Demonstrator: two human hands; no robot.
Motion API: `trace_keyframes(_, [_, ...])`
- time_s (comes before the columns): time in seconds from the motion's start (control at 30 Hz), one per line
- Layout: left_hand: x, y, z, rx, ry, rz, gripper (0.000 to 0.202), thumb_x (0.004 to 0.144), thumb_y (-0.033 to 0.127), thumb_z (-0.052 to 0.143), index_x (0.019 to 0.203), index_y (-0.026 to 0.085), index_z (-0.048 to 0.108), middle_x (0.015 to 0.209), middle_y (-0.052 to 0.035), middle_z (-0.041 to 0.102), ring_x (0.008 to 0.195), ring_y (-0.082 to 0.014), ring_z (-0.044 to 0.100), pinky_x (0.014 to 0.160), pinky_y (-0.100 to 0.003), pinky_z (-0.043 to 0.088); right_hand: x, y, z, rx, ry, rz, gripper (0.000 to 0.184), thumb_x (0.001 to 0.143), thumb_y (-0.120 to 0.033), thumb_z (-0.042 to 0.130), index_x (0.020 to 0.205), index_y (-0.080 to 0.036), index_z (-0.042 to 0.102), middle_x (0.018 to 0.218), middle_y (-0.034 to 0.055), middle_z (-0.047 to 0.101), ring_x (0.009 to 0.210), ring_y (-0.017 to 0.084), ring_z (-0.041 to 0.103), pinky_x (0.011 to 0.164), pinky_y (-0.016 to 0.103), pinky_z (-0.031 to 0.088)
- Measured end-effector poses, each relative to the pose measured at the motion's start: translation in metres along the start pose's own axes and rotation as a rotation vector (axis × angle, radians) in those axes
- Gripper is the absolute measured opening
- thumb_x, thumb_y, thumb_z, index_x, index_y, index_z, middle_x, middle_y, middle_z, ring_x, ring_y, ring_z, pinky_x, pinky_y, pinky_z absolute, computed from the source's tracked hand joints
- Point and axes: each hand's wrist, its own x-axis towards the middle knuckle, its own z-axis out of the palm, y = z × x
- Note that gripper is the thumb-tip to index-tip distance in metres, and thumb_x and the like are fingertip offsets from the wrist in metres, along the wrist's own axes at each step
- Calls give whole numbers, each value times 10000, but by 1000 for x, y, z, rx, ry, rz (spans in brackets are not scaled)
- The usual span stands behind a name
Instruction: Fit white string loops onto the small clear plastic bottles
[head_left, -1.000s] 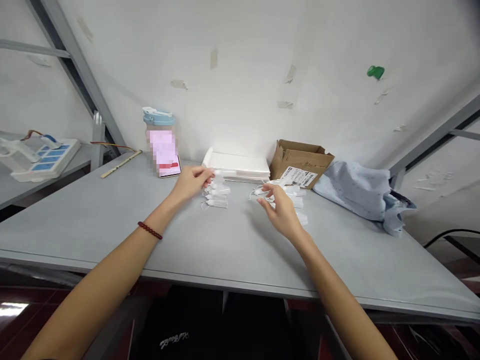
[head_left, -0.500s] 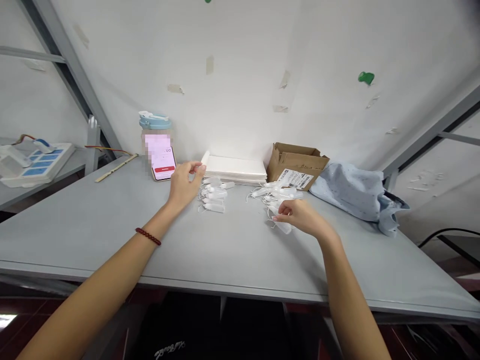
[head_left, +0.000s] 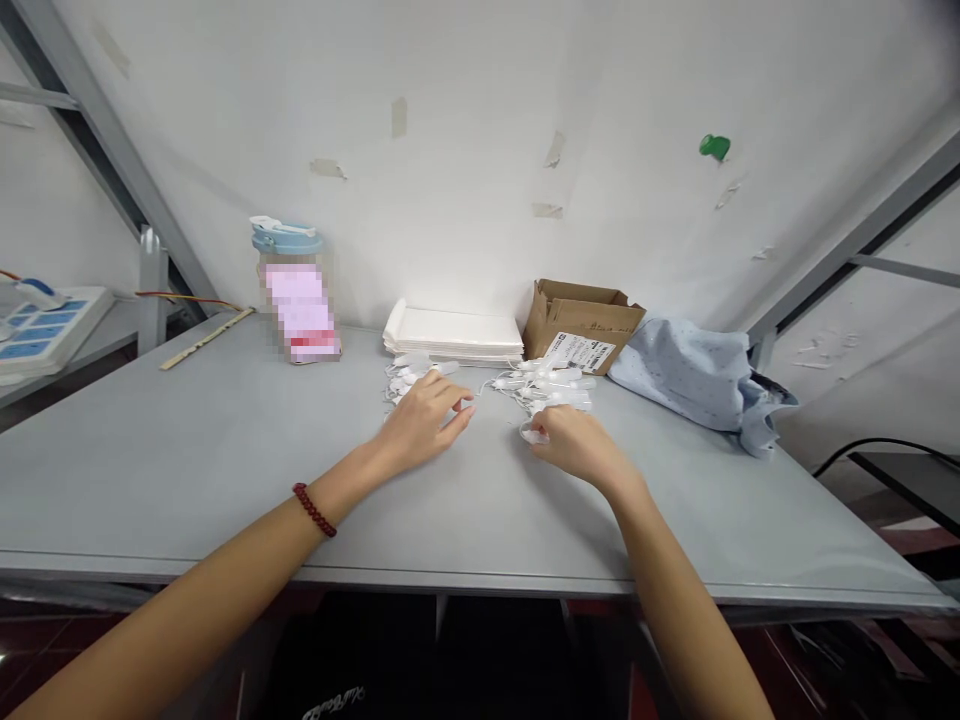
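Observation:
My left hand (head_left: 426, 422) is over the table with thumb and fingers apart, nothing between them. It partly covers the left pile of small translucent white tubes (head_left: 407, 372) with thin strings. My right hand (head_left: 576, 442) is closed in a pinch on a small white tube (head_left: 534, 436), mostly hidden by the fingers, with a string loop at its side. Just behind the right hand lies a second pile of the same tubes (head_left: 551, 380), their strings tangled. At the back, a stack of flat white sheets or sleeves (head_left: 457, 330) rests near both piles, its left edge curled up.
A phone (head_left: 304, 315) leans on a blue-lidded container (head_left: 287, 240) at the back left. An open cardboard box (head_left: 581, 325) and a light blue cloth (head_left: 686, 385) are at the back right. A thin strip (head_left: 206, 340) and a power strip (head_left: 52, 325) lie left.
My left hand has left the curled edge of the white stack and moved right and nearer. My right hand has shifted slightly left, still pinching the tube. The view has turned a little.

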Motion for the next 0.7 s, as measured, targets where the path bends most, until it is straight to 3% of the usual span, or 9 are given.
trace_keyframes(0.17, [-1,9,1,-87,-97,-12,184,873,233,501,999,160,614,820,-52,641,861,-217,515,786,-369,454,1,1,-1,357,171,-129,122,754,-233,522,807,-170,611,815,48,634,751,167,538,638,263,367])
trace_keyframes(0.3, [-1,10,2,-121,-141,-45,252,875,241,499,1090,152,596,851,-53,646,888,-220,522,816,-377,450,3,1,2,546,123,-106,248,811,-275,463,1017,-182,565,837,38,629,718,154,551,640,265,400])
trace_keyframes(0.5, [-2,8,3,-126,-190,-94,311,880,266,481,1165,163,553,887,-59,650,932,-235,526,831,-398,448,3,-2,3,602,118,-66,303,869,-263,319,1127,-197,465,813,29,631,677,164,539,631,278,395])
trace_keyframes(0.7, [-2,8,3,-130,-200,-107,317,885,280,468,1171,169,546,903,-66,651,955,-246,531,838,-405,447,2,-1,0,576,181,-1,340,859,-383,377,1135,-196,446,641,-20,573,561,165,486,558,272,344])
